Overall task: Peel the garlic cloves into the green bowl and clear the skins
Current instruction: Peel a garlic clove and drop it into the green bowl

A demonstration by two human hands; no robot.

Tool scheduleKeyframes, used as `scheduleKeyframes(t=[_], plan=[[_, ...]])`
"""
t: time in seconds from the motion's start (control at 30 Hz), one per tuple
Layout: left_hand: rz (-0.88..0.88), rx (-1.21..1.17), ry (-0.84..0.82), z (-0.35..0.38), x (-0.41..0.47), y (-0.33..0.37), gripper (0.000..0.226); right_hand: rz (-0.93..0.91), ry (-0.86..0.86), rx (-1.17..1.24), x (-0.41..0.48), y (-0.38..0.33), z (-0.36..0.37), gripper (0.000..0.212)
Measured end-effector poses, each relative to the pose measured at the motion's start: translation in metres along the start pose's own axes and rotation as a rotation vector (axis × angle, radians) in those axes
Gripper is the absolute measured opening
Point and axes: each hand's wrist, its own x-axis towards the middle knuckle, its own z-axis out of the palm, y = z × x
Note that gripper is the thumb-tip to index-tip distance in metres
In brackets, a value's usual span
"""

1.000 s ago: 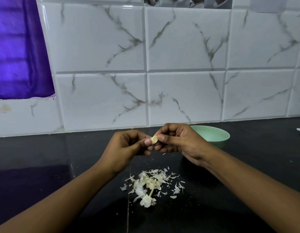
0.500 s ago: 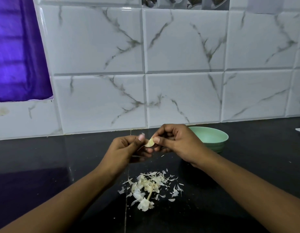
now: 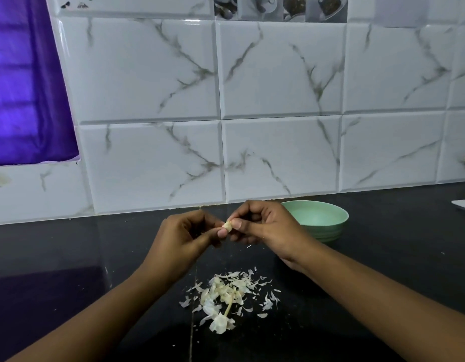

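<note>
A heap of papery skins [image 3: 226,296] lies nearest on the dark counter [image 3: 69,257], between the forearms. Above it the hands meet, fingers curled. The right hand [image 3: 268,226] pinches a pale garlic clove [image 3: 227,226] between thumb and forefinger, and the left hand [image 3: 181,239] presses its thumb against it. Fingertips hide most of the clove. Behind sits the green bowl [image 3: 328,232], its left edge covered by the right hand.

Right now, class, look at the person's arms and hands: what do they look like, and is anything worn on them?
The left hand and the right hand are bare: no gloves, and no rings show on the fingers in view. The left forearm and the right forearm are uncovered down to the frame's edge, with no sleeve, watch or bracelet visible. The nails in view look short.
</note>
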Motion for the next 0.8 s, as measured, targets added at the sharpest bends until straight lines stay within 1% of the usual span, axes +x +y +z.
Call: scheduleKeyframes(t=[0.03,0.1,0.17,0.27,0.37,0.47,0.57,0.67,0.8], plan=[[0.04,0.055,0.017,0.0,-0.001,-0.001,0.012,0.023,-0.002,0.044,0.0,0.0,0.001,0.009],[0.078,0.079,0.037,0.001,-0.002,-0.002,0.012,0.049,-0.001,0.106,0.0,-0.001,0.0,0.007],[0.025,-0.055,0.023,0.004,-0.002,-0.001,0.013,0.05,-0.007,0.115,0.0,-0.003,0.0,0.007],[-0.142,-0.362,0.013,0.01,-0.001,0.0,0.014,-0.008,-0.007,0.063,-0.001,-0.005,0.001,0.009],[-0.224,-0.492,0.021,0.013,-0.002,0.0,0.012,-0.042,0.006,0.055,-0.001,-0.006,0.003,0.011],[-0.251,-0.534,0.009,0.014,-0.002,-0.001,0.013,0.042,-0.003,0.145,-0.001,-0.006,0.003,0.008],[-0.225,-0.523,0.008,0.015,-0.002,-0.002,0.013,0.161,-0.01,0.216,0.0,-0.006,0.002,0.007],[-0.259,-0.55,-0.004,0.014,-0.001,-0.005,0.013,0.173,-0.002,0.242,0.0,-0.008,0.003,0.006],[-0.349,-0.616,-0.086,0.014,-0.001,-0.007,0.018,0.214,-0.029,0.269,0.0,-0.008,0.004,0.007]])
